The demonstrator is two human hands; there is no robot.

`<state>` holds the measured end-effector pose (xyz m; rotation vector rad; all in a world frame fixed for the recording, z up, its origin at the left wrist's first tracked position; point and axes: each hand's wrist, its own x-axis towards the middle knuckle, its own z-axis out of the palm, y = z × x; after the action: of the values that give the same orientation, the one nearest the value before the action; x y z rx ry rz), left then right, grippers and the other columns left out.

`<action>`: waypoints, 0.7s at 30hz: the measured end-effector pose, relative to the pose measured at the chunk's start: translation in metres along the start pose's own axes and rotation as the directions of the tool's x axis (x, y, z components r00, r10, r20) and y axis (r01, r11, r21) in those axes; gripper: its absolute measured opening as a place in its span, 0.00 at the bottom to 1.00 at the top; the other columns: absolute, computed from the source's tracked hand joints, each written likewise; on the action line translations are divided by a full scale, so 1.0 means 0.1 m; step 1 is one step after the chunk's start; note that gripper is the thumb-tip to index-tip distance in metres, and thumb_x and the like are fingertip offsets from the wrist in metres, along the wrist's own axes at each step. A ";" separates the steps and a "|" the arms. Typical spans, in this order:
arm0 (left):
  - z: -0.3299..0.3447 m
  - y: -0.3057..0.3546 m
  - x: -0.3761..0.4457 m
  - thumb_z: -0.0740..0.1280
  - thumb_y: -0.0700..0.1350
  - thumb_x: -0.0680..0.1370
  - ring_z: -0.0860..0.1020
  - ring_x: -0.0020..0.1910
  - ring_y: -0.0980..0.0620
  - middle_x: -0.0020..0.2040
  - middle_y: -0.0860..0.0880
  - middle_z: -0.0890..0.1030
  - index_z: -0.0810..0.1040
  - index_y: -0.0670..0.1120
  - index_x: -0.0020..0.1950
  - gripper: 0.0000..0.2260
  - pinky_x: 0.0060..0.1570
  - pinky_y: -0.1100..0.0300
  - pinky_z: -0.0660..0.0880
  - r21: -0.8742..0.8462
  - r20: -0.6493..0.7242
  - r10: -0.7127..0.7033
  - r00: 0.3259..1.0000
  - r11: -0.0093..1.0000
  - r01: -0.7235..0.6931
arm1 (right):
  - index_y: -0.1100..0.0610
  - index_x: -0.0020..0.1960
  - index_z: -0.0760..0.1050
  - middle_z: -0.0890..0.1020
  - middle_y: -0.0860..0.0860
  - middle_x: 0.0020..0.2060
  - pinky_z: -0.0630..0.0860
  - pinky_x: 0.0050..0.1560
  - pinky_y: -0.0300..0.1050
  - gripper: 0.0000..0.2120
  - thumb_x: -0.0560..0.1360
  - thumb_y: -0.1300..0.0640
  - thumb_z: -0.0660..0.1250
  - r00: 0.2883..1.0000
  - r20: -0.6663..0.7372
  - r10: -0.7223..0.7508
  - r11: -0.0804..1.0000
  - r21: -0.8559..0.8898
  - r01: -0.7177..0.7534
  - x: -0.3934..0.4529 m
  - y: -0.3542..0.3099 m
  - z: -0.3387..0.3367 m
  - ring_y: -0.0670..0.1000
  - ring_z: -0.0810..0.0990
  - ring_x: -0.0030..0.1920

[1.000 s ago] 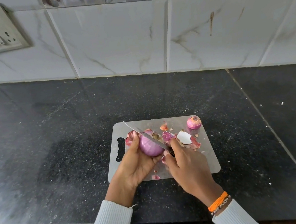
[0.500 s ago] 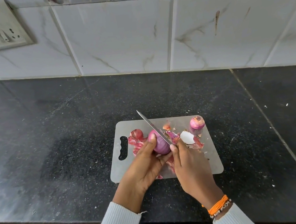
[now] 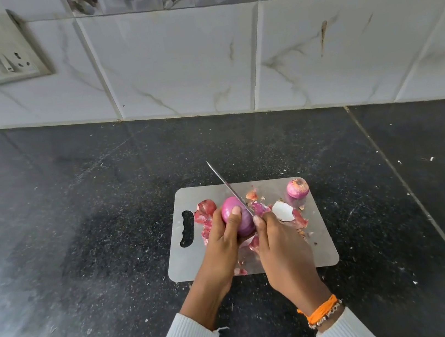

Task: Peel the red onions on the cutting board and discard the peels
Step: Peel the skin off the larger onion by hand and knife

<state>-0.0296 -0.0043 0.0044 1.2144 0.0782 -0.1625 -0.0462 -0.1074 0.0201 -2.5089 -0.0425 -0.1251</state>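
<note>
Left hand fingers wrapped round the peeled glossy purple-red onion, thumb laid over its top. Lifted higher off the grey steel cutting board than half a second back. Long axis running away from the body, tipped a bit left. Right hand clenched on the thin silver knife, handle buried in the fist, forefinger along the spine, blade angled up-left past the onion's right flank, tip beyond the board's far edge now. Loose reddish papery peels scattered beside. Second small unpeeled pink onion parked at the far right corner, root end up.
</note>
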 end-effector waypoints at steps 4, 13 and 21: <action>-0.01 -0.04 0.00 0.60 0.55 0.74 0.79 0.56 0.48 0.58 0.41 0.79 0.70 0.43 0.62 0.22 0.57 0.59 0.76 0.056 -0.013 0.030 0.999 0.998 -0.029 | 0.52 0.55 0.69 0.81 0.49 0.47 0.64 0.38 0.41 0.16 0.81 0.48 0.45 1.000 -0.006 0.021 1.000 0.008 -0.021 0.00 -0.01 0.00 0.49 0.78 0.47; -0.01 -0.08 0.01 0.58 0.53 0.77 0.79 0.54 0.52 0.56 0.42 0.79 0.70 0.45 0.61 0.17 0.47 0.66 0.76 0.098 -0.049 0.057 0.997 0.994 -0.052 | 0.51 0.56 0.70 0.81 0.49 0.47 0.69 0.40 0.42 0.17 0.81 0.48 0.45 1.000 0.014 0.021 0.998 0.057 -0.021 0.07 0.00 0.06 0.50 0.80 0.47; -0.04 -0.10 0.05 0.59 0.57 0.73 0.79 0.56 0.47 0.58 0.40 0.79 0.69 0.42 0.64 0.26 0.54 0.59 0.77 0.011 -0.062 -0.028 0.998 1.000 0.029 | 0.51 0.57 0.70 0.81 0.47 0.45 0.65 0.35 0.38 0.17 0.81 0.48 0.45 0.998 -0.052 -0.040 0.997 -0.071 0.036 0.12 0.09 0.11 0.47 0.79 0.43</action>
<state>-0.0261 -0.0039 -0.0071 1.2310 0.1488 -0.1500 -0.0323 -0.1082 0.0070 -2.5744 -0.0651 -0.2122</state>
